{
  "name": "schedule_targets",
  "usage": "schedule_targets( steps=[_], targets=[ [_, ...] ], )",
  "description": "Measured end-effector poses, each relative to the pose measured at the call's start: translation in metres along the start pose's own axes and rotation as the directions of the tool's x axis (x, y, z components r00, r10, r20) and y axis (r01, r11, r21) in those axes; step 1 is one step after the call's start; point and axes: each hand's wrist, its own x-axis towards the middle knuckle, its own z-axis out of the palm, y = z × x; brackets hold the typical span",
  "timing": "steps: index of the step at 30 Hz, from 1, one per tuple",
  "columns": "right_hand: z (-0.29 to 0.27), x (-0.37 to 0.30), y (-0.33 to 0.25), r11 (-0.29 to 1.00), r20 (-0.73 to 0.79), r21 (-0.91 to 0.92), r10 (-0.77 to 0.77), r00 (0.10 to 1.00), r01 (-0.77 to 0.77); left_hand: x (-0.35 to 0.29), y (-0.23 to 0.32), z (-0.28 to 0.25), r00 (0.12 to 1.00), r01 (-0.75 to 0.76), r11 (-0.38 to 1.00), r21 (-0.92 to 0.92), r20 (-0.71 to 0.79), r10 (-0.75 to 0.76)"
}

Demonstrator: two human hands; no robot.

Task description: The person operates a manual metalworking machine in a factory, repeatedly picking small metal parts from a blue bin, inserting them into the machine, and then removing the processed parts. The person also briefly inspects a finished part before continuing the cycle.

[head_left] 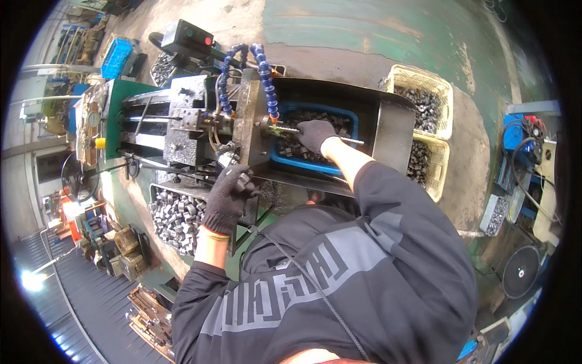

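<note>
My right hand (316, 136), in a dark knit glove, is closed around a thin metal rod (353, 141). The rod runs across a blue tray (308, 165) of dark metal pieces, its left end near the machine's upright plate (248, 121). My left hand (225, 200), gloved too, is curled around a few short dark metal pieces (245, 183) in front of the machine. Their exact kind is too small to tell. Two blue segmented coolant hoses (265, 76) arch down toward the plate beside the rod's end.
A bin of short metal pieces (179, 218) stands to the left of my left arm. Beyond the dark metal trough (394, 124) are two cream crates (449, 91) of metal pieces. A control box (189, 37) with a red button rises at the machine's far side.
</note>
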Motion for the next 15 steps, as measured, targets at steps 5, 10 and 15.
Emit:
schedule_targets(
  steps=[5,10,15],
  targets=[
    [-0.014,-0.043,0.06,0.997,-0.147,-0.024,-0.07,0.987,0.067,0.022,-0.028,-0.002,0.963,-0.21,0.873,0.44,-0.061,0.262],
    [-0.025,-0.149,0.118,0.996,-0.183,-0.026,0.079,0.98,-0.085,0.045,-0.036,0.01,0.973,-0.066,0.975,-0.213,-0.23,0.016],
    [-0.03,-0.245,0.128,0.991,-0.302,0.021,0.132,0.944,-0.132,0.079,-0.036,0.02,0.974,0.104,0.55,-0.829,-0.027,-0.225]
  ],
)
